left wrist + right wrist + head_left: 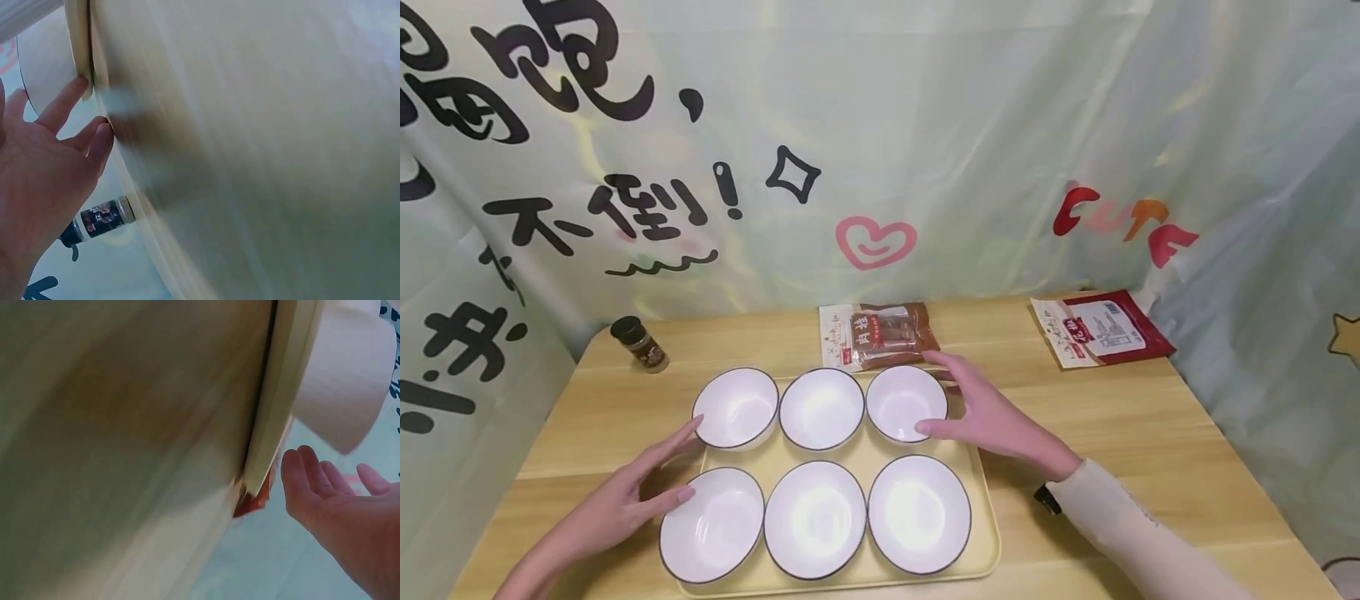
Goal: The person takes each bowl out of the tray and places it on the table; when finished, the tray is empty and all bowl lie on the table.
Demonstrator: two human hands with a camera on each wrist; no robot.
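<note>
White bowls with thin dark rims stand in two rows of three on a pale yellow tray (992, 542). My left hand (617, 500) is at the tray's left side, fingers extended. One fingertip overlaps the rim of the back-left bowl (735, 408), while the thumb lies over the edge of the front-left bowl (711, 525). In the left wrist view, a fingertip is right at the tray's edge (80, 44). Around the back-right bowl (906, 404), my right hand (981, 412) spreads its thumb and fingers. The right wrist view has this hand (337, 500) beside a bowl (344, 381), palm showing.
Behind the tray lies a brown-and-white spice packet (880, 335). A red-and-white packet (1101, 329) lies at the back right, and a small black-capped spice jar (640, 343) at the back left. A printed curtain (925, 150) hangs behind the wooden table (1075, 433).
</note>
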